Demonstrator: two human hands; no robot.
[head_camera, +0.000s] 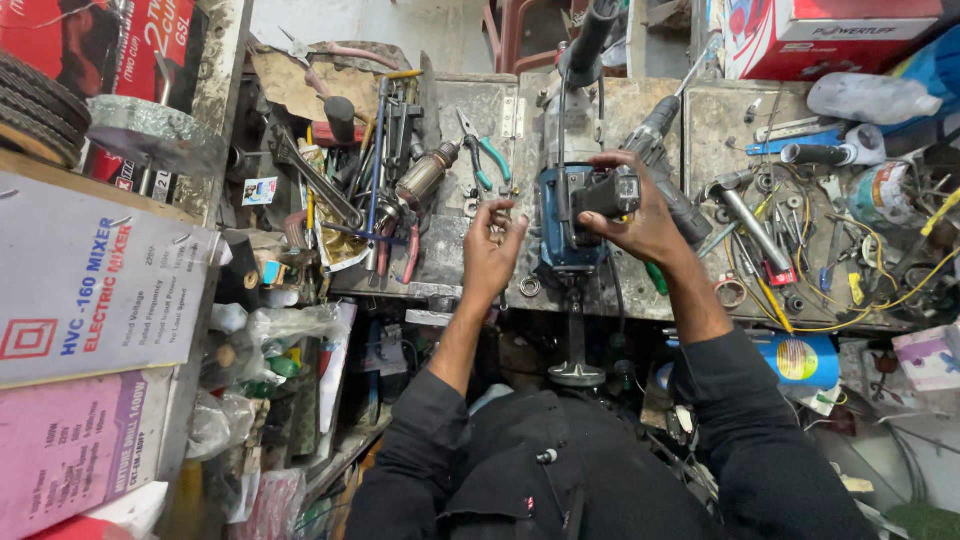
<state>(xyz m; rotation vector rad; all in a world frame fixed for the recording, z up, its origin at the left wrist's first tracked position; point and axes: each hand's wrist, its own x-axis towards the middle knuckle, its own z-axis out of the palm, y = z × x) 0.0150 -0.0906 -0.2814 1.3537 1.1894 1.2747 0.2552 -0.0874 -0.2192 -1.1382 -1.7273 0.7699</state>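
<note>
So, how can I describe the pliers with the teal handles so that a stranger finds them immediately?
Start at the cluttered grey workbench and find the blue power tool under the right hand. Just left of it, above the left hand, lie the pliers. They alone have teal handles, spread open among dull metal tools.

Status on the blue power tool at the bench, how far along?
Done: the blue power tool body stands on the cluttered grey workbench, apparently opened for access. In hand: the right hand grips the black handle block at its top; the left hand holds a small metal part, too small to identify. Left: the block is not seated, and the green-handled pliers and loose motor armature lie aside.
</note>
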